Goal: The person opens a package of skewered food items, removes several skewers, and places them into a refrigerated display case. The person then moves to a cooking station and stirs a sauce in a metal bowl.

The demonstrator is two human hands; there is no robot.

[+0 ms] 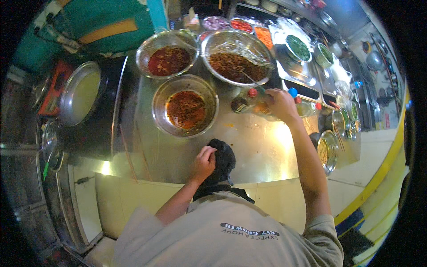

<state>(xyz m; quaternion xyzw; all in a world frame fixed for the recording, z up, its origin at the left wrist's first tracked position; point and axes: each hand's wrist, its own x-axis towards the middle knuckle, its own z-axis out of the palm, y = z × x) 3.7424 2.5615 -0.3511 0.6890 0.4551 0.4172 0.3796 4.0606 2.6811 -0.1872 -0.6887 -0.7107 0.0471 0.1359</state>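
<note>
My right hand (282, 104) grips the handle of a thin metal-shafted utensil (250, 77). Its far end goes into the dark, oily, seed-flecked sauce of a large steel bowl (230, 81), which has clear film bunched over its back part. Curled and close to my body, my left hand (204, 163) overlaps the edge of a black cloth item (225, 158); nothing shows in its fingers. In front of that hand sits a second steel bowl (161, 126) with red-brown oily sauce. Further back stands a third steel bowl (141, 60) holding darker red sauce.
Beneath my right hand are bottles, one with a red cap (252, 92) and one with a blue cap (293, 92). Trays of shredded carrot (263, 36) and chopped greens (298, 47) line the back right. A large pot (68, 90) stands left, past the steel counter (247, 150).
</note>
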